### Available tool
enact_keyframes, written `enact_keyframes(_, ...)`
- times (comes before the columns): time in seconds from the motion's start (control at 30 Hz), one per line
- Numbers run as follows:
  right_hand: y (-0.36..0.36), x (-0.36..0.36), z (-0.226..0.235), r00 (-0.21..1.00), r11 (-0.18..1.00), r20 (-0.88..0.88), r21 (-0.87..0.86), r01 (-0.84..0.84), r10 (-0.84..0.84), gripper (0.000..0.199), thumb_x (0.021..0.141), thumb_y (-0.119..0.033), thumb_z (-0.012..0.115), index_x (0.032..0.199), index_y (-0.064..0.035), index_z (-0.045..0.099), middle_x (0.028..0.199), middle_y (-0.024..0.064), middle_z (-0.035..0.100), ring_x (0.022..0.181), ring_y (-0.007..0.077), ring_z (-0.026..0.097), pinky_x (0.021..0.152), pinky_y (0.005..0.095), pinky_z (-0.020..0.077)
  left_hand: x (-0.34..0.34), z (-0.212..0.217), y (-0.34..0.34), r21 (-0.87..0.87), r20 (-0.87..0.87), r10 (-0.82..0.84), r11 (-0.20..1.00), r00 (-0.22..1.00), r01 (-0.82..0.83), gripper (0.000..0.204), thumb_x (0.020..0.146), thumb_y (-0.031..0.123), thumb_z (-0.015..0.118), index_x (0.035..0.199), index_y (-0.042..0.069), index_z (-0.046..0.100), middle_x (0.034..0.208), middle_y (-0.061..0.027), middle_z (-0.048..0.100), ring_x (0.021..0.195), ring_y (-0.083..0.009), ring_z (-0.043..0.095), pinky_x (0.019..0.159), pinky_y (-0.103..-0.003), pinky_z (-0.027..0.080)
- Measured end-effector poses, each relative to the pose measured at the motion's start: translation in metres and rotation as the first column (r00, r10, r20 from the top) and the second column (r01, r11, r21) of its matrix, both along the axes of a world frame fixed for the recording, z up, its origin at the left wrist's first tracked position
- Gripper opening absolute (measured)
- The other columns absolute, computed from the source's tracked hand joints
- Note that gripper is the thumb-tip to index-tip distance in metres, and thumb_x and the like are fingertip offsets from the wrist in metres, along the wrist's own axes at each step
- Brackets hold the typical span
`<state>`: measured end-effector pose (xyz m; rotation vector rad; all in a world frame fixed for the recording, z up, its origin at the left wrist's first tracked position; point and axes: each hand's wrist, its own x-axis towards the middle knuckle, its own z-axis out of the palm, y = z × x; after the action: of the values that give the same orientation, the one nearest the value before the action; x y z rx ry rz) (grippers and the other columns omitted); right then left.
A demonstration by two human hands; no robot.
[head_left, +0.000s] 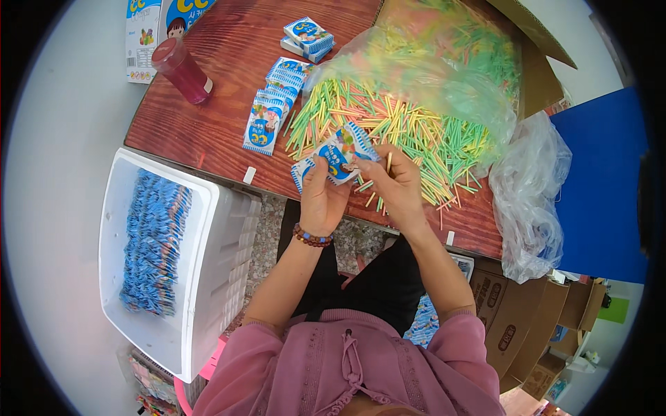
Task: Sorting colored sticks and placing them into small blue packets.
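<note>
**Packet held over the counter edge**

Packet, small, blue and white, sits between both hands just above the near edge of the counter. Left hand pinches its lower side with thumb and fingers pressed together; right hand pinches the right edge. It looks light, thin and crinkly, likely slippery, so a hold at the sealed edges should serve best. Sticks, coloured and loose, lie just beyond. More packets lie to the left, others fill a bin.
</note>
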<state>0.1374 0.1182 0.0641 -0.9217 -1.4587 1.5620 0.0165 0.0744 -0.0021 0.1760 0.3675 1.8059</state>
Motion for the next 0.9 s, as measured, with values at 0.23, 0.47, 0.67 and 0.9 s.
enact_keyframes(0.23, 0.011, -0.004, 0.010, 0.990, 0.950, 0.123, 0.310, 0.025, -0.066, 0.010, 0.087, -0.010, 0.065, 0.092, -0.0021, 0.070, 0.070, 0.0018, 0.061, 0.057, 0.0069, 0.050, 0.052, 0.0242, 0.0404, -0.021, 0.001, -0.007, 0.078, -0.396, 0.308, 0.950, 0.865, -0.302, 0.034, 0.101, 0.023, 0.047, 0.124, 0.000, 0.055, 0.123, -0.0098, 0.059, 0.112, -0.0171, 0.056, 0.099, -0.036, 0.042)
enact_keyframes(0.47, 0.027, -0.007, 0.005, 0.904, 0.779, 0.422, 0.589, -0.216, -0.069, 0.011, 0.085, -0.006, 0.066, 0.094, -0.0014, 0.070, 0.075, 0.0069, 0.064, 0.063, 0.0101, 0.056, 0.055, 0.0270, 0.0421, -0.048, 0.003, -0.012, 0.087, -0.625, 0.445, 0.856, 0.642, -0.509, 0.037, 0.096, 0.006, 0.052, 0.132, -0.001, 0.048, 0.127, -0.0100, 0.056, 0.115, -0.0159, 0.052, 0.098, -0.029, 0.039)
enact_keyframes(0.67, 0.039, -0.042, 0.011, 0.954, 0.915, 0.130, 0.272, -0.298, 0.272, 0.013, 0.090, -0.011, 0.064, 0.094, 0.0002, 0.068, 0.072, -0.0019, 0.062, 0.066, 0.0031, 0.050, 0.059, 0.0228, 0.0394, -0.070, 0.013, -0.012, -0.073, -0.753, 0.012, 0.992, 0.657, -0.103, 0.039, 0.084, 0.000, 0.067, 0.121, -0.001, 0.057, 0.113, -0.0070, 0.064, 0.100, -0.0094, 0.059, 0.085, -0.025, 0.047)
enact_keyframes(0.9, 0.062, -0.106, -0.014, 0.908, 0.934, 0.304, 0.122, -0.336, 0.287, 0.021, 0.085, -0.022, 0.068, 0.078, -0.0013, 0.066, 0.063, 0.0000, 0.059, 0.059, 0.0055, 0.051, 0.055, 0.0248, 0.0384, -0.130, 0.004, -0.017, -0.173, -0.887, 0.026, 0.907, 0.462, -0.383, 0.017, 0.083, 0.006, 0.071, 0.097, -0.001, 0.065, 0.087, -0.0022, 0.069, 0.075, -0.0060, 0.061, 0.067, -0.022, 0.049)
